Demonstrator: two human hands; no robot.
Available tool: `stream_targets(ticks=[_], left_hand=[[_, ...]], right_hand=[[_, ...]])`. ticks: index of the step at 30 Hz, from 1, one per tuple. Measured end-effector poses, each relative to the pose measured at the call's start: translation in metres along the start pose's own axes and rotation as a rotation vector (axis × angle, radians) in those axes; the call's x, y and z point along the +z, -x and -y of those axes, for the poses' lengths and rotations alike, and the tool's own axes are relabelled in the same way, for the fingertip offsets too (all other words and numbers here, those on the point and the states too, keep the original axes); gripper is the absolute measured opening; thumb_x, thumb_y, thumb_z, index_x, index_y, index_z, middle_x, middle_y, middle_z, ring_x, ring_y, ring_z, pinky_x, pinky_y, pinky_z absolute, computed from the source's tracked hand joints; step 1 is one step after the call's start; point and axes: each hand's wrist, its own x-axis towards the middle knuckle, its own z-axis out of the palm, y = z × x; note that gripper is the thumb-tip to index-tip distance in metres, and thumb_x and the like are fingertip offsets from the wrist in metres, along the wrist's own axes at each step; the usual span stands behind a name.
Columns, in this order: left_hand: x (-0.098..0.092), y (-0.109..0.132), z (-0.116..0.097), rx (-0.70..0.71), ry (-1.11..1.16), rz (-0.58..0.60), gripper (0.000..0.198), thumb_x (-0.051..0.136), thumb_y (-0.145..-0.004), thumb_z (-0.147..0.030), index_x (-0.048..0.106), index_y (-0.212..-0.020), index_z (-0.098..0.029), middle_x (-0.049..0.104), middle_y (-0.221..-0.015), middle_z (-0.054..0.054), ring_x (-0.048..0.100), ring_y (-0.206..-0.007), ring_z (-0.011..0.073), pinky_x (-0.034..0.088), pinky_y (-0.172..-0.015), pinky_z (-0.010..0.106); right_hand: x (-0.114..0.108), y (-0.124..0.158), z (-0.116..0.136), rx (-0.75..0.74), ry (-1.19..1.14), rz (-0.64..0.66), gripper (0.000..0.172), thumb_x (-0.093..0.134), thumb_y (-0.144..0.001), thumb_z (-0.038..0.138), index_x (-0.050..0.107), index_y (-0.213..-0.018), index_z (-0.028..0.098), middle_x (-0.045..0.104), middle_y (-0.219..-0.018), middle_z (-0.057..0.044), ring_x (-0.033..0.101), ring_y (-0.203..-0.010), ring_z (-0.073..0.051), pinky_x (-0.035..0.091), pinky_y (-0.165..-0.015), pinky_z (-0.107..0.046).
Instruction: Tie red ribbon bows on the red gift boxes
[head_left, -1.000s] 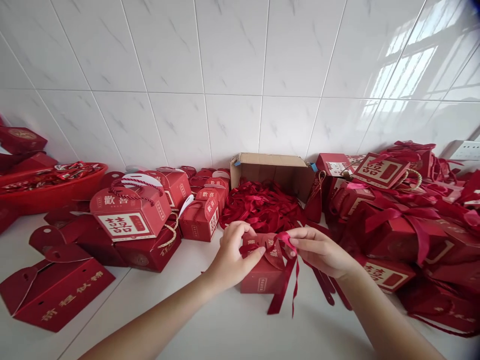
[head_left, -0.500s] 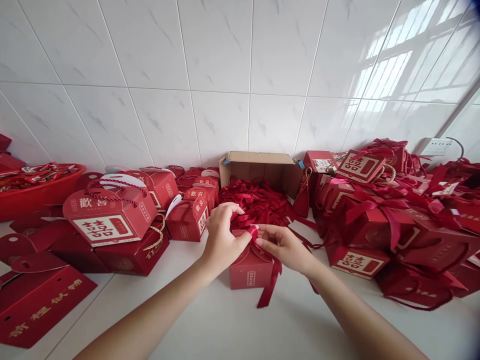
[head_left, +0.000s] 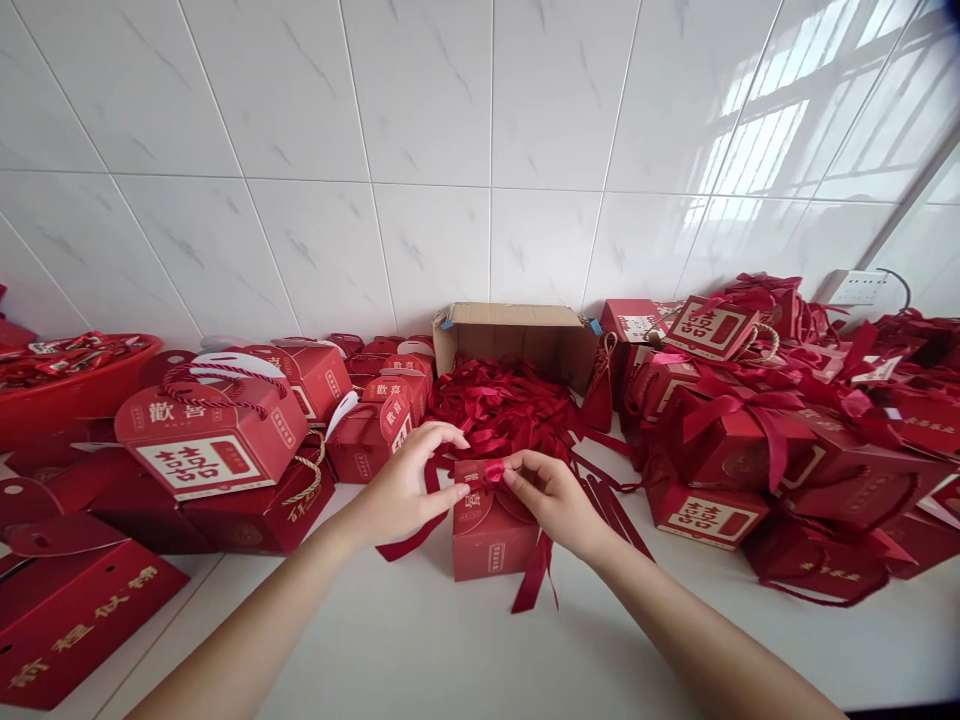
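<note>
A small red gift box (head_left: 491, 545) with Chinese characters stands on the white tabletop in front of me. A dark red satin ribbon (head_left: 493, 472) lies across its top, and one tail hangs down the front at the right. My right hand (head_left: 551, 497) pinches the ribbon at the top of the box between thumb and fingertips. On the other side, my left hand (head_left: 412, 478) has its thumb and fingers apart; the thumb tip is close to the box's upper left edge. Another ribbon end passes behind that hand and lies on the table to the left.
Behind the box, a cardboard carton (head_left: 517, 318) lies on its side with a heap of ribbons (head_left: 506, 405) spilling out. Boxes tied with bows (head_left: 739, 435) are piled at right. At left are more gift boxes (head_left: 214, 440) and a red basin (head_left: 75, 385) of wrapped items.
My left hand has moved left, away from the ribbon, and its thumb and fingers have spread. The right hand still pinches the ribbon. A ribbon end now shows left of the box.
</note>
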Motion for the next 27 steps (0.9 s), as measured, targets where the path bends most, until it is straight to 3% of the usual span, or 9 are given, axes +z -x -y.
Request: stream_targets(ticks=[4, 8, 11, 13, 20, 24, 27], left_hand=[[0.010, 0.005, 0.008, -0.272, 0.185, 0.012, 0.029, 0.060, -0.081, -0.047, 0.049, -0.092, -0.023, 0.057, -0.101, 0.003, 0.057, -0.101, 0.0226, 0.046, -0.093, 0.041], [0.024, 0.012, 0.013, -0.418, 0.279, 0.040, 0.035, 0.056, -0.082, -0.056, 0.047, -0.084, -0.021, 0.056, -0.088, 0.000, 0.058, -0.083, 0.0175, 0.048, -0.074, 0.030], [0.023, 0.013, 0.010, -0.474, 0.299, 0.093, 0.040, 0.052, -0.082, -0.059, 0.052, -0.076, -0.020, 0.051, -0.070, -0.003, 0.050, -0.061, 0.0132, 0.037, -0.051, 0.023], [0.016, 0.011, 0.003, -0.484, 0.300, 0.136, 0.043, 0.057, -0.080, -0.059, 0.052, -0.066, -0.019, 0.043, -0.058, -0.005, 0.040, -0.051, 0.0106, 0.027, -0.046, 0.022], [-0.019, -0.006, -0.037, -0.360, 0.365, 0.215, 0.033, 0.069, -0.073, -0.045, 0.059, -0.057, -0.018, 0.047, -0.053, -0.004, 0.040, -0.051, 0.0098, 0.028, -0.049, 0.023], [-0.011, -0.023, -0.053, -0.313, 0.579, 0.250, 0.025, 0.066, -0.077, -0.041, 0.066, -0.065, -0.019, 0.053, -0.052, -0.002, 0.045, -0.049, 0.0109, 0.035, -0.049, 0.024], [0.000, -0.036, -0.053, -0.254, 0.628, 0.155, 0.025, 0.064, -0.080, -0.043, 0.072, -0.088, -0.021, 0.069, -0.081, 0.004, 0.062, -0.073, 0.0167, 0.050, -0.072, 0.029]], right_hand=[[0.000, 0.002, -0.001, 0.073, -0.135, -0.019, 0.033, 0.060, -0.083, 0.049, 0.062, -0.082, 0.016, 0.061, -0.077, -0.002, 0.051, -0.067, -0.012, 0.040, -0.062, -0.024], [0.003, 0.004, -0.003, 0.069, -0.195, -0.042, 0.031, 0.062, -0.081, 0.048, 0.060, -0.081, 0.017, 0.061, -0.080, -0.002, 0.053, -0.072, -0.013, 0.042, -0.068, -0.025], [0.004, 0.004, -0.004, 0.083, -0.227, -0.040, 0.030, 0.063, -0.080, 0.047, 0.058, -0.082, 0.018, 0.061, -0.080, -0.002, 0.054, -0.074, -0.014, 0.043, -0.069, -0.026], [0.004, 0.003, -0.004, 0.084, -0.228, -0.052, 0.028, 0.062, -0.081, 0.045, 0.057, -0.081, 0.018, 0.060, -0.079, -0.002, 0.053, -0.072, -0.013, 0.042, -0.068, -0.026], [0.014, -0.003, 0.003, 0.099, -0.013, -0.164, 0.018, 0.061, -0.076, 0.035, 0.059, -0.075, 0.017, 0.055, -0.067, 0.000, 0.045, -0.060, -0.012, 0.036, -0.057, -0.024], [0.018, -0.001, 0.008, 0.012, 0.097, -0.132, 0.013, 0.057, -0.077, 0.029, 0.062, -0.077, 0.017, 0.057, -0.068, -0.001, 0.045, -0.060, -0.012, 0.036, -0.057, -0.025], [0.016, 0.003, 0.009, -0.136, 0.162, -0.081, 0.012, 0.056, -0.079, 0.027, 0.058, -0.072, 0.018, 0.053, -0.065, 0.000, 0.043, -0.060, -0.012, 0.036, -0.059, -0.026]])
